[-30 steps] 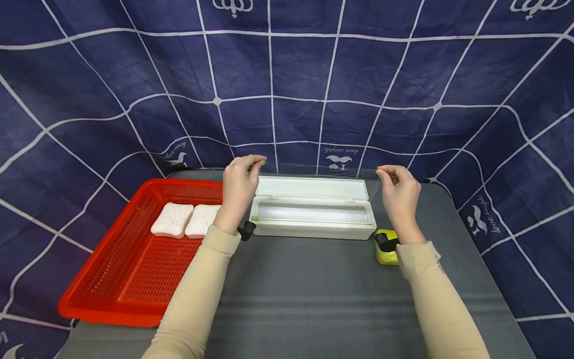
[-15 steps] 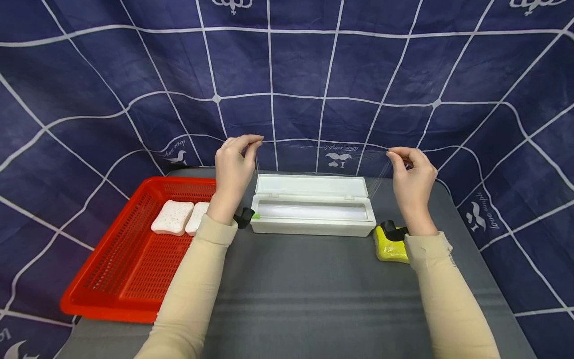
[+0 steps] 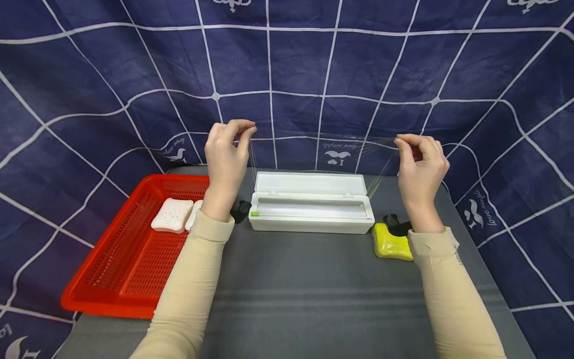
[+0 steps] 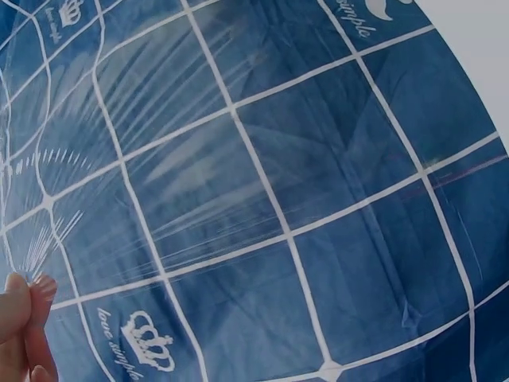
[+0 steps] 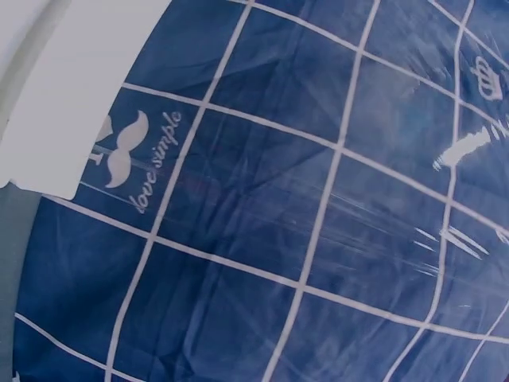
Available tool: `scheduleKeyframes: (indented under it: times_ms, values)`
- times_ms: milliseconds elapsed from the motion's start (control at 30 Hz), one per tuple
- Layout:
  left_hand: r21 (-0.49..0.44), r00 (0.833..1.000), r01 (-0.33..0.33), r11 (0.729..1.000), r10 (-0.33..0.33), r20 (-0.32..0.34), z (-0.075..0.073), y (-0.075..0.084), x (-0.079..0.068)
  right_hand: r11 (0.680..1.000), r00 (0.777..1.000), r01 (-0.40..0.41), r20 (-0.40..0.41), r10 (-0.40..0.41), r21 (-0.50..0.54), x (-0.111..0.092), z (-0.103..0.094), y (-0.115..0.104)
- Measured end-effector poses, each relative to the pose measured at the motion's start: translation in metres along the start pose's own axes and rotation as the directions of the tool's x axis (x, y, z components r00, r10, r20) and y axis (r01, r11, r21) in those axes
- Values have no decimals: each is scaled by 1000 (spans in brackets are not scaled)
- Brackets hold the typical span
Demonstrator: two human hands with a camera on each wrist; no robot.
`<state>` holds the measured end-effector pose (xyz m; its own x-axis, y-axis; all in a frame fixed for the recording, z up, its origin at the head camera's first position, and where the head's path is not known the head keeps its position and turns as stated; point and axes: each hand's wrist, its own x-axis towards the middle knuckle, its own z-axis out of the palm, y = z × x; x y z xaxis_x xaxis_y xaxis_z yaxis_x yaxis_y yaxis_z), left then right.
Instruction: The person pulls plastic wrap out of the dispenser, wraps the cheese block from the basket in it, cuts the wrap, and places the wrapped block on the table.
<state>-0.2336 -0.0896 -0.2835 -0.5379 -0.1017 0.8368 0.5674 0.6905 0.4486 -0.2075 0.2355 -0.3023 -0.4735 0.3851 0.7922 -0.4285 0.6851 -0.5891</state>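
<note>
Clear plastic wrap (image 4: pixel 183 167) stretches between my two raised hands and runs down toward the white dispenser box (image 3: pixel 311 225), whose lid stands up at the back. My left hand (image 3: pixel 227 157) pinches the wrap's left corner between thumb and fingers; in the left wrist view its fingertips (image 4: pixel 41 298) gather the film into creases. My right hand (image 3: pixel 422 174) pinches the other corner, higher than the box's right end. Inside the box lies a pale roll (image 3: pixel 311 208). In the right wrist view the film shows glossy streaks, with the dispenser's white lid (image 5: pixel 71 95) at upper left; no hand shows there.
To the left, a red plastic basket (image 3: pixel 107 294) holds two white speckled, bread-slice-shaped pieces (image 3: pixel 172 215), one partly behind my left arm. A yellow block in shiny film (image 3: pixel 391 244) lies by my right wrist. A blue grid-patterned cloth (image 3: pixel 296 65) hangs behind the grey table (image 3: pixel 305 289).
Both hands have risen and spread apart, still pinching the wrap. More film has come up from the box. The box, basket and yellow block stay in place.
</note>
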Motion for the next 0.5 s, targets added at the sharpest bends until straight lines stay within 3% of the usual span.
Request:
scheduleKeyframes:
  times_ms: [167, 333, 500]
  values:
    - [24, 1000, -1, 1000, 1, -5, -5, -1, -6, 999, 998, -32, 46, 32, -5, -7, -8, -8]
    - [34, 1000, 19, 999, -20, 3, -12, 0, -18, 996, 990, -22, 137, 33, -87, -16, -23, -13]
    - [-45, 992, 122, 992, -120, 33, -26, 5, -31, 987, 978, 29, 210, 4, -156, -29, -45, -19]
